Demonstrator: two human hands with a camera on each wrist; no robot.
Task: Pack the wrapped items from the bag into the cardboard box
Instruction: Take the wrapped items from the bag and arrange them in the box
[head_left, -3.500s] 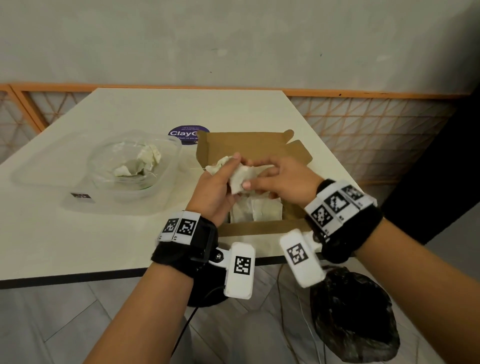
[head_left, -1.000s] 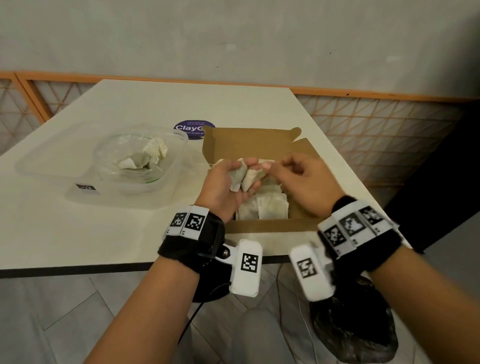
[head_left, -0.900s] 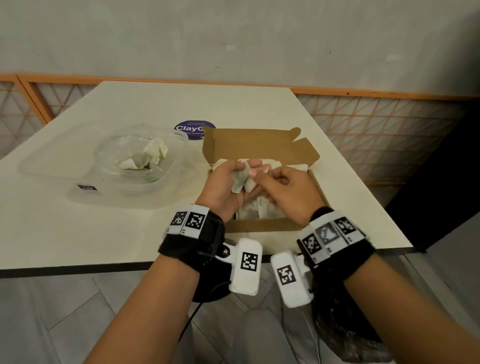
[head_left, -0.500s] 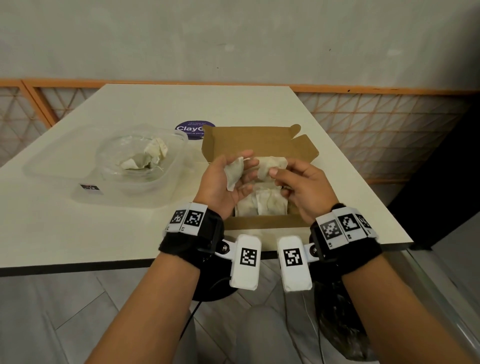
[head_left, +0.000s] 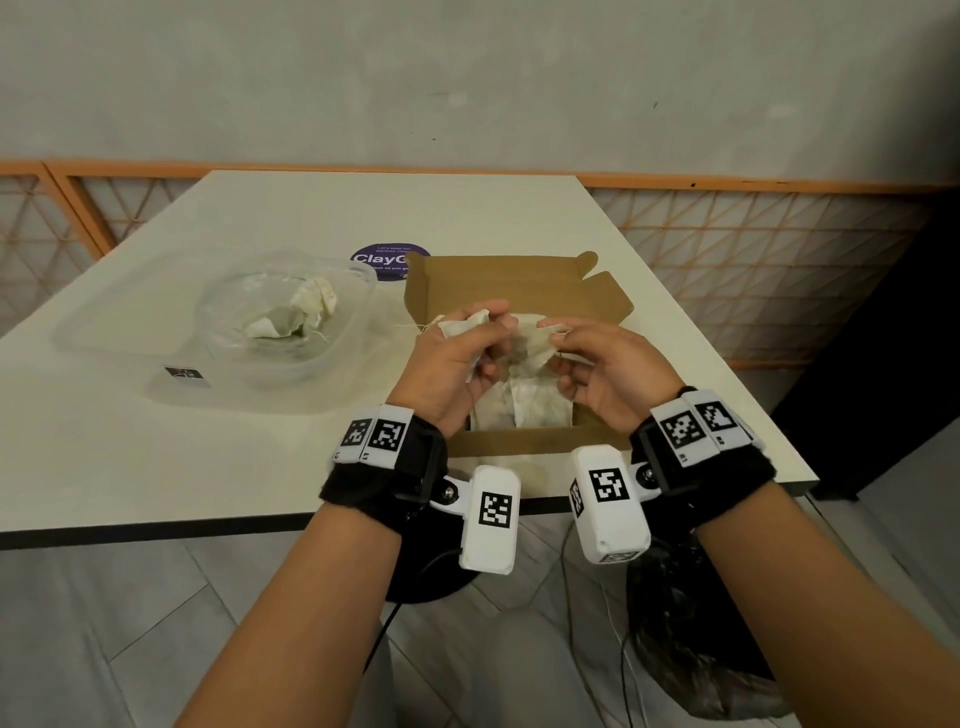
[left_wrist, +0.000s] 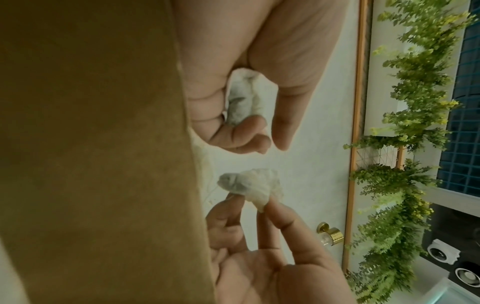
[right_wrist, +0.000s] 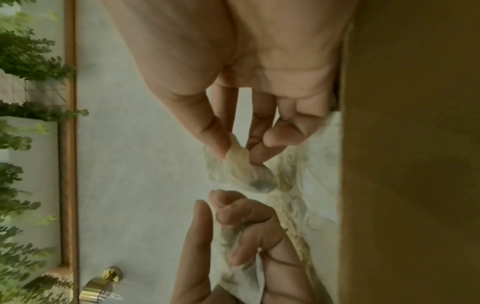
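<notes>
Both hands hover over the open cardboard box (head_left: 519, 283) near the table's front edge. My left hand (head_left: 483, 332) curls its fingers round one white wrapped item (head_left: 465, 327), which also shows in the left wrist view (left_wrist: 242, 98). My right hand (head_left: 556, 338) pinches a second wrapped item (head_left: 535, 345) between thumb and fingertips, clear in the right wrist view (right_wrist: 239, 170). The two items are a little apart. More wrapped items (head_left: 524, 410) lie flat in the box. The clear plastic bag (head_left: 171, 312) to the left holds a few wrapped items (head_left: 296, 319).
A round purple sticker (head_left: 387, 260) lies behind the box. A small tag (head_left: 184, 373) sits in front of the clear bag. A black plastic bag (head_left: 691, 649) is on the floor under my right forearm. An orange lattice railing (head_left: 753, 249) borders the table.
My right hand reached to the two items in my left hand and pulled one away. Each hand now holds one item, and the hands have drawn slightly apart over the box.
</notes>
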